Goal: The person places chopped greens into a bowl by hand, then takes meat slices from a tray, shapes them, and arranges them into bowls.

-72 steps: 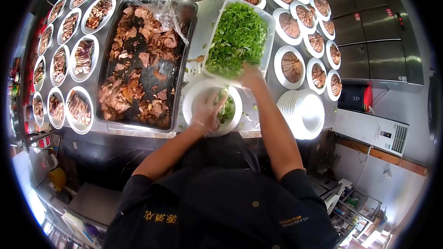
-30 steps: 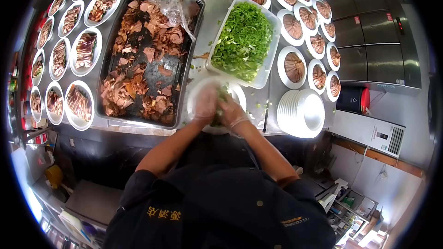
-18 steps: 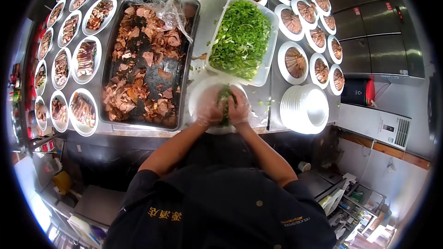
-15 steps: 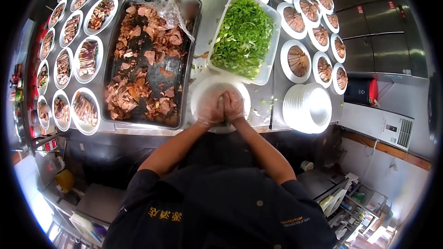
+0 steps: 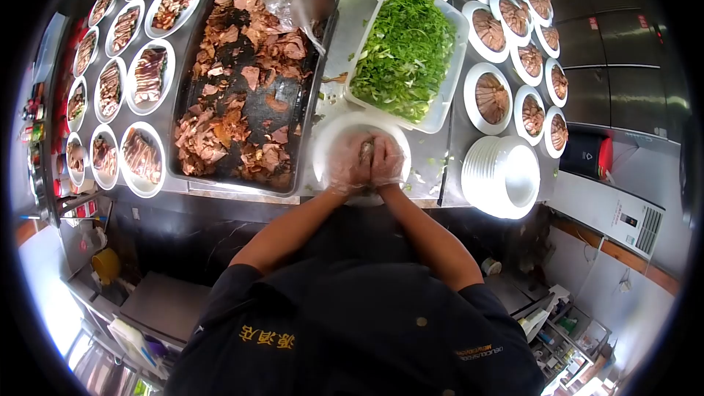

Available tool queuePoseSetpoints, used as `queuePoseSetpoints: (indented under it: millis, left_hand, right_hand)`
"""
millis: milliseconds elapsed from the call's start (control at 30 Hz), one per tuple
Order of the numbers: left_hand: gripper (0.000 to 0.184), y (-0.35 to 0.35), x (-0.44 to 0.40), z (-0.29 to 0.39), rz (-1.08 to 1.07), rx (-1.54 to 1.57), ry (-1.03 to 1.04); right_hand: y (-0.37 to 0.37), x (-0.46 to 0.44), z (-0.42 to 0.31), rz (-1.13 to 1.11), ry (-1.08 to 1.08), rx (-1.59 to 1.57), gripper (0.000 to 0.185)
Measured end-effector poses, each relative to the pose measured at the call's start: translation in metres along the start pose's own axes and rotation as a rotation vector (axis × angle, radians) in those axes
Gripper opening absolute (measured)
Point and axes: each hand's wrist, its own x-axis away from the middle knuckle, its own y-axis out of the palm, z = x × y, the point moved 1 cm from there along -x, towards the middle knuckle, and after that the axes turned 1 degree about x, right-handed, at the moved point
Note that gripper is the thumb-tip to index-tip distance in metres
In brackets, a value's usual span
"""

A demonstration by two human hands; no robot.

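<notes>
My left hand (image 5: 347, 163) and my right hand (image 5: 386, 159), both in thin clear plastic gloves, are cupped together over a white plate (image 5: 320, 148). Their fingers close around something small between the palms. Only a dark, greenish sliver of it shows, too little to name. Just beyond the hands stands a clear plastic tub (image 5: 460, 51) full of chopped green herbs (image 5: 403, 48). To the left lies a black tray (image 5: 253, 128) with chopped cooked meat (image 5: 202, 143), and crumpled plastic film (image 5: 290, 11) sits at its far end.
A stack of white plates (image 5: 501, 177) stands at the right front edge. Several plates of sliced meat (image 5: 490, 99) fill the right side, and several more plates of meat (image 5: 149, 77) line the left. Scraps of green lie on the steel counter (image 5: 422, 185).
The whole view has shifted, so the counter things sit further right. My hands stay over the plate, still pressed together, with the fingers turned slightly.
</notes>
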Motion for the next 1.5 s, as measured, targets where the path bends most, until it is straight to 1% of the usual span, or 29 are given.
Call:
queuePoseSetpoints:
  millis: [33,67,167,233,267,367,400,433,500,533,567,600,633,667,700,767,800,867,900,967,1033,1100,1133,1200,1233,1300,1367,1400,1500]
  left_hand:
    - [0.029,0.008,0.007,-0.009,0.007,-0.007,-0.002]
    - [0.031,0.021,0.017,-0.024,-0.004,-0.092,-0.012]
    - [0.03,0.015,0.016,-0.024,0.037,-0.223,0.068]
    - [0.025,-0.007,-0.001,-0.007,-0.036,0.104,-0.07]
    - [0.023,-0.015,0.0,-0.002,0.061,0.101,-0.015]
    - [0.023,-0.044,-0.016,-0.022,0.174,0.054,0.091]
    - [0.016,-0.065,-0.03,-0.023,0.188,0.083,0.032]
    - [0.017,-0.087,-0.05,-0.025,0.103,-0.006,-0.078]
    - [0.024,-0.103,-0.091,-0.079,0.212,-0.175,-0.018]
    - [0.025,-0.117,-0.12,-0.089,0.356,-0.351,0.234]
    - [0.029,-0.13,-0.147,-0.085,0.141,-0.278,-0.175]
    - [0.051,-0.141,-0.168,-0.097,0.014,-0.561,-0.037]
    - [0.067,-0.151,-0.191,-0.085,-0.046,-0.654,0.011]
    - [0.074,-0.153,-0.222,-0.093,-0.114,-0.748,0.112]
    - [0.073,-0.161,-0.246,-0.076,-0.273,-0.747,0.118]
    - [0.072,-0.15,-0.291,-0.083,-0.522,-1.163,0.238]
    - [0.079,-0.143,-0.313,-0.098,-0.696,-1.343,0.401]
    - [0.056,-0.147,-0.344,-0.058,-1.058,-1.526,0.601]
    - [0.047,-0.146,-0.367,-0.069,-1.013,-1.312,0.351]
    - [0.032,-0.154,-0.408,-0.052,-0.789,-1.387,0.631]
    - [0.032,-0.175,-0.459,-0.032,-0.484,-1.156,0.241]
    - [0.036,-0.203,-0.495,-0.008,-0.118,-0.602,-0.086]
    - [0.036,-0.205,-0.498,-0.012,-0.119,-0.604,-0.076]
    - [0.049,-0.2,-0.483,-0.032,-0.477,-0.864,0.431]
    - [0.055,-0.186,-0.46,-0.054,-0.587,-0.77,0.62]
    - [0.055,-0.167,-0.398,-0.046,-0.831,-0.902,0.654]
    - [0.049,-0.153,-0.379,-0.042,-0.967,-1.139,0.486]
    - [0.04,-0.136,-0.393,-0.073,-1.108,-0.897,0.002]
    - [0.019,-0.122,-0.426,-0.135,-1.09,-0.314,-0.212]
  right_hand:
    - [-0.005,-0.001,-0.009,-0.021,0.118,-0.094,0.028]
    - [-0.008,0.0,-0.014,-0.01,-0.017,0.017,0.029]
    - [0.001,0.004,0.003,-0.065,0.066,-0.102,0.03]
    - [-0.002,0.003,0.003,-0.124,0.079,-0.129,0.03]
    - [-0.003,0.002,0.002,-0.119,0.035,-0.083,0.03]
    - [-0.018,-0.002,-0.006,-0.101,-0.051,0.002,0.028]
    - [-0.025,-0.002,-0.011,-0.106,-0.056,0.017,0.029]
    - [-0.03,-0.002,-0.015,-0.108,-0.06,0.035,0.029]
    - [-0.037,0.002,-0.018,-0.095,-0.082,0.06,0.029]
    - [-0.04,0.003,-0.019,-0.08,-0.102,0.09,0.029]
    - [-0.041,0.003,-0.022,-0.071,-0.101,0.095,0.029]
    - [-0.042,0.004,-0.025,-0.091,-0.091,0.092,0.028]
    - [-0.043,0.006,-0.027,-0.112,-0.076,0.091,0.028]
    - [-0.041,0.007,-0.029,-0.094,-0.086,0.118,0.026]
    - [-0.04,0.007,-0.031,-0.078,-0.072,0.127,0.026]
    - [-0.037,0.008,-0.036,-0.05,-0.096,0.087,0.025]
    - [-0.036,0.007,-0.039,-0.035,-0.077,0.092,0.025]
    - [-0.036,0.004,-0.046,0.004,-0.078,0.132,0.025]
    - [-0.036,0.004,-0.046,0.022,-0.055,0.138,0.025]
    - [-0.036,0.005,-0.047,0.109,-0.009,0.125,0.024]
    - [-0.038,0.009,-0.048,0.149,0.0,0.134,0.022]
    - [-0.035,0.01,-0.047,0.197,0.024,0.107,0.02]
    - [-0.033,0.01,-0.048,0.203,0.048,0.116,0.018]
    - [-0.027,0.014,-0.046,0.194,0.077,0.088,0.018]
    - [-0.025,0.017,-0.045,0.183,0.107,0.062,0.018]
    - [-0.022,0.017,-0.043,0.172,0.134,0.053,0.017]
    - [-0.022,0.016,-0.045,0.189,0.074,0.123,0.017]
    - [-0.022,0.016,-0.047,0.207,0.089,0.097,0.016]
    - [-0.026,0.013,-0.055,0.228,0.132,0.085,0.017]
